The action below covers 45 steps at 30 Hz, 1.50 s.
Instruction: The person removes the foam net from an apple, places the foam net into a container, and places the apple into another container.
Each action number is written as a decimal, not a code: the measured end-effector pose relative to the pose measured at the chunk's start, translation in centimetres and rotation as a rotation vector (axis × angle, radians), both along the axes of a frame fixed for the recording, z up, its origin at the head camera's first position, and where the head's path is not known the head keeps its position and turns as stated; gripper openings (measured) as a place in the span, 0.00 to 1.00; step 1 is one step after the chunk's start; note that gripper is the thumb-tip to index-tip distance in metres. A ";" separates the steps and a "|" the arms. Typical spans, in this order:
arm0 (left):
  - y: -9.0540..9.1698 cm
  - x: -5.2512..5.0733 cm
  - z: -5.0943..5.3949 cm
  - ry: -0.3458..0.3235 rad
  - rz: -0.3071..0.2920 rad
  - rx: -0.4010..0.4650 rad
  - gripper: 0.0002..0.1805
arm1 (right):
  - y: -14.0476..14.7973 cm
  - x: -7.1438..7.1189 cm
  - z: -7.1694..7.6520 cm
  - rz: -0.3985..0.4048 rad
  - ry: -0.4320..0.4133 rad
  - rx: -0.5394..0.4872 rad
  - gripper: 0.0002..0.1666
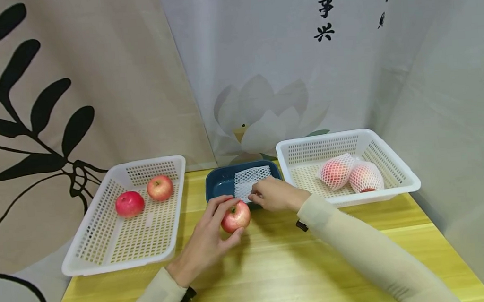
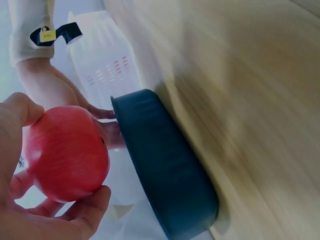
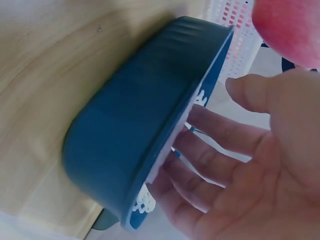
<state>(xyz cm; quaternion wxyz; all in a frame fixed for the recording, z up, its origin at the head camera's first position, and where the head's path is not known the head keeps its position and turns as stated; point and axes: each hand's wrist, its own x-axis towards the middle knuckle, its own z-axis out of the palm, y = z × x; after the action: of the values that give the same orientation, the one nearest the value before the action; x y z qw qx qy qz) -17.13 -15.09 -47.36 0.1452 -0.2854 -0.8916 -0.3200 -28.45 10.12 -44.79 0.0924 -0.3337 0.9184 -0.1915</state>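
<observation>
My left hand (image 1: 204, 241) grips a red apple (image 1: 236, 218) between thumb and fingers, above the table just in front of a dark blue tray (image 1: 219, 187). A white foam net sleeve (image 1: 253, 174) lies flat in that tray. At the tray's near right rim is my right hand (image 1: 280, 194). The right wrist view shows its fingers (image 3: 200, 155) extended over the rim, touching white net, with the thumb held apart. The left wrist view has the apple (image 2: 67, 155) close up, held by its sides.
To the left, a white plastic basket (image 1: 170, 251) contains two bare apples (image 1: 129, 204). On the right stands another white basket (image 1: 402, 183) with two net-wrapped apples (image 1: 336, 173). A printed curtain (image 1: 238, 51) hangs behind the wooden table (image 1: 277, 276).
</observation>
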 end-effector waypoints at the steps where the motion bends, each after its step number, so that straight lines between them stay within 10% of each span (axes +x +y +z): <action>1: 0.0 0.0 0.1 -0.002 0.007 -0.001 0.39 | 0.1 0.1 0.2 -0.006 0.017 -0.006 0.17; 34: -3.7 -0.5 4.4 0.056 0.199 -0.040 0.41 | 5.5 3.4 2.7 -0.013 0.380 -0.138 0.16; 45: -5.3 -0.6 5.8 -0.033 0.249 -0.072 0.38 | 7.6 3.9 3.2 -0.016 0.423 -0.151 0.16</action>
<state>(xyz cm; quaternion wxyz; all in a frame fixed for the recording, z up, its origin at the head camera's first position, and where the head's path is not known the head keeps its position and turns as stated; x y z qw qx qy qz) -17.78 -20.41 -41.52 0.1589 -0.1724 -0.9333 -0.2718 -24.50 17.69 -41.56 -0.1289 -0.3653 0.9029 -0.1864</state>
